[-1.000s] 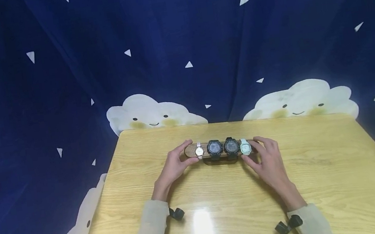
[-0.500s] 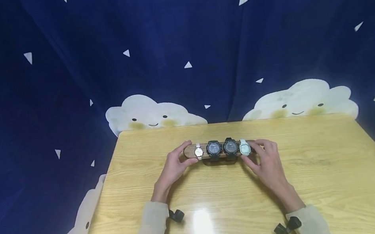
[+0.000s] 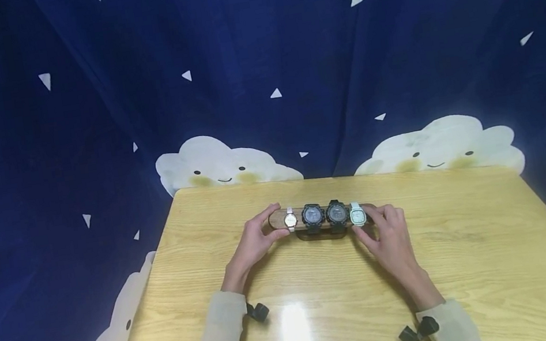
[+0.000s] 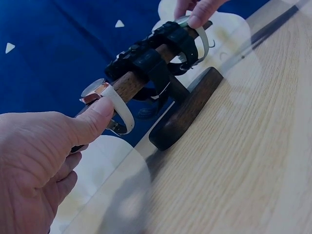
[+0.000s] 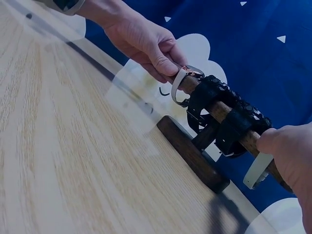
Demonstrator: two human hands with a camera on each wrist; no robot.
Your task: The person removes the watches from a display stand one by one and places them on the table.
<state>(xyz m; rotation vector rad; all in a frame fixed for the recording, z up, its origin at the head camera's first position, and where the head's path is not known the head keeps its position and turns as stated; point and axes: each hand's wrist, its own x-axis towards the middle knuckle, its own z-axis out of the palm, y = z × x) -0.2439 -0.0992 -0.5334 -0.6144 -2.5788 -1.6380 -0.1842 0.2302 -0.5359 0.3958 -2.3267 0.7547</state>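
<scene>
Wooden bar (image 4: 128, 86): long axis L–R, betw. hands. L hand (image 3: 253, 240) grips bar's L end; R hand (image 3: 391, 235) pinches mint watch (image 3: 358, 216) nr R end, far from L.

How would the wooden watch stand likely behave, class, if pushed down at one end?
The wooden watch stand might tip, since its bar extends well past the short base. It should feel stiff: both look like solid wood. The watch straps may swing, hanging in open loops.
</scene>
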